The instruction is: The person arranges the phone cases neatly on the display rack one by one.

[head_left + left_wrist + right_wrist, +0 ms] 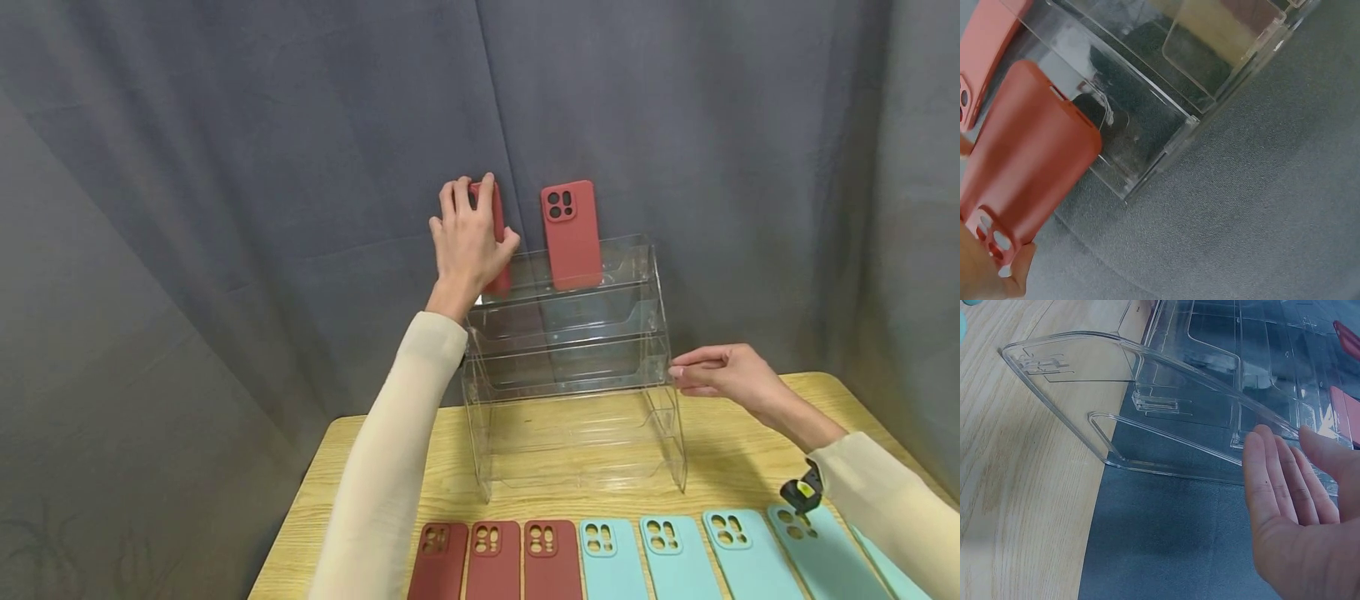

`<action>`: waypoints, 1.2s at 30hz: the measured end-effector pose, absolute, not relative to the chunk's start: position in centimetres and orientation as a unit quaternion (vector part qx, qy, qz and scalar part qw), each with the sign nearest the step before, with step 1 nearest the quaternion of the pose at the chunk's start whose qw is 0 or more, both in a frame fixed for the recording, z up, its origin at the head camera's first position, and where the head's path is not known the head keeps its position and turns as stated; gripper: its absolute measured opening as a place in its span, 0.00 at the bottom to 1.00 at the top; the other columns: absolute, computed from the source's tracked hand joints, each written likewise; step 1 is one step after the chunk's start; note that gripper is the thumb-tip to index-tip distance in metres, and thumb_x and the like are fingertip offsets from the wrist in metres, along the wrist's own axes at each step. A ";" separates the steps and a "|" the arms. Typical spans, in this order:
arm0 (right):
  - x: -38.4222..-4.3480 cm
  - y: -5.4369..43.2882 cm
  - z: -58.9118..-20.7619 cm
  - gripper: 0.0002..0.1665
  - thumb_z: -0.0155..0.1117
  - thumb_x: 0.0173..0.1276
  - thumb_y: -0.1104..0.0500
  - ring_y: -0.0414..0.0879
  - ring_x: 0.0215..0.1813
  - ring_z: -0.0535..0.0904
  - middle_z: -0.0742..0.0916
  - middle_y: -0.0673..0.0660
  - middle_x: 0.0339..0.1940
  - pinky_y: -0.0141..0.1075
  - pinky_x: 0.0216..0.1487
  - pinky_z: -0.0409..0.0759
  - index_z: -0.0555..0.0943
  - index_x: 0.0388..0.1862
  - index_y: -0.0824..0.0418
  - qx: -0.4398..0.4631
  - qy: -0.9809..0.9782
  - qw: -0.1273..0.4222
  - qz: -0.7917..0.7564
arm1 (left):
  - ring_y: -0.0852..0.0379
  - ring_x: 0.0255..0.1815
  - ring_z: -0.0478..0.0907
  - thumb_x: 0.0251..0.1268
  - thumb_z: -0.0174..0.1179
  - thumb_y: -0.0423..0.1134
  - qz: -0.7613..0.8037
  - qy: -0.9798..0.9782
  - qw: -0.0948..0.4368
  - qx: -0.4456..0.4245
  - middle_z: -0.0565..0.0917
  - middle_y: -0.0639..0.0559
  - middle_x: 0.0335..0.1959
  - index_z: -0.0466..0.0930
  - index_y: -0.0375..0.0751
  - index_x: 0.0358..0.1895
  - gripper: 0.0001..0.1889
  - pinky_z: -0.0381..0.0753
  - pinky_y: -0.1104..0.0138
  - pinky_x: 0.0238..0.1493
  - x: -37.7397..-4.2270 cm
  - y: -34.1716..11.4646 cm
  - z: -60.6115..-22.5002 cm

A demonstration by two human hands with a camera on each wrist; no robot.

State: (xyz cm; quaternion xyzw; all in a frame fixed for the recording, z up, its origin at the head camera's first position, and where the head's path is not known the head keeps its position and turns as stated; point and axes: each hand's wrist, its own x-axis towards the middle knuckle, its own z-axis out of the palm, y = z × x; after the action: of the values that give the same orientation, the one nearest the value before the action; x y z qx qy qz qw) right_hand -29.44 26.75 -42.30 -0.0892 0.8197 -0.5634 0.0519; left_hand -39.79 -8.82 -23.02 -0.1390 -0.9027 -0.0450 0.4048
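Note:
My left hand [468, 237] grips a red phone case [1041, 144] by its edges, at the left end of the top tier of a clear acrylic display rack [577, 387]. In the left wrist view the case's lower end overlaps that tier, and its camera cutouts lie near my fingers. A second red phone case [573, 237] leans upright on the same tier, to the right. My right hand [738, 379] is at the rack's right side panel, fingertips right at its edge. Its fingers are mostly straight in the right wrist view, with the thumb apart from them.
In front of the rack, a row of dark red phone cases [492, 567] and several turquoise phone cases [678, 558] lies on the wooden table [360, 475]. A grey curtain [300, 167] hangs close behind the rack. The rack's lower tiers hold no cases.

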 end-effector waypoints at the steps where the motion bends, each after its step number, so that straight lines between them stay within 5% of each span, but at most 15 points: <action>1: -29.4 26.7 -42.3 0.33 0.70 0.75 0.50 0.42 0.50 0.92 0.90 0.66 0.57 0.36 0.53 0.90 0.79 0.67 0.73 -0.091 0.819 0.053 -0.564 | 0.40 0.79 0.61 0.66 0.64 0.52 -0.044 -0.901 0.409 -0.135 0.68 0.40 0.75 0.62 0.50 0.81 0.41 0.81 0.40 0.56 -39.9 -8.7 -23.0; 28: -29.1 25.9 -42.3 0.31 0.70 0.75 0.50 0.46 0.51 0.92 0.91 0.64 0.55 0.38 0.54 0.90 0.80 0.66 0.71 -0.087 0.820 0.065 -0.562 | 0.39 0.81 0.61 0.70 0.61 0.51 0.007 -0.907 0.413 -0.079 0.67 0.39 0.78 0.59 0.49 0.83 0.40 0.81 0.41 0.59 -41.2 -6.0 -24.6; 36: -29.1 26.0 -42.3 0.29 0.69 0.76 0.52 0.38 0.46 0.92 0.91 0.66 0.56 0.38 0.53 0.90 0.80 0.66 0.72 -0.088 0.828 0.060 -0.551 | 0.38 0.81 0.61 0.71 0.61 0.52 -0.012 -0.917 0.391 -0.079 0.66 0.37 0.77 0.58 0.48 0.84 0.41 0.81 0.40 0.60 -41.6 -5.3 -25.3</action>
State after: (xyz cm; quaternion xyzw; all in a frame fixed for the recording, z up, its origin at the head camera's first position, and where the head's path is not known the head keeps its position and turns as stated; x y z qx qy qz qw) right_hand -29.14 25.97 -42.28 -0.0877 0.8277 -0.5511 0.0601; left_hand -41.56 -5.32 -25.33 -0.0794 -0.9170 -0.0123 0.3906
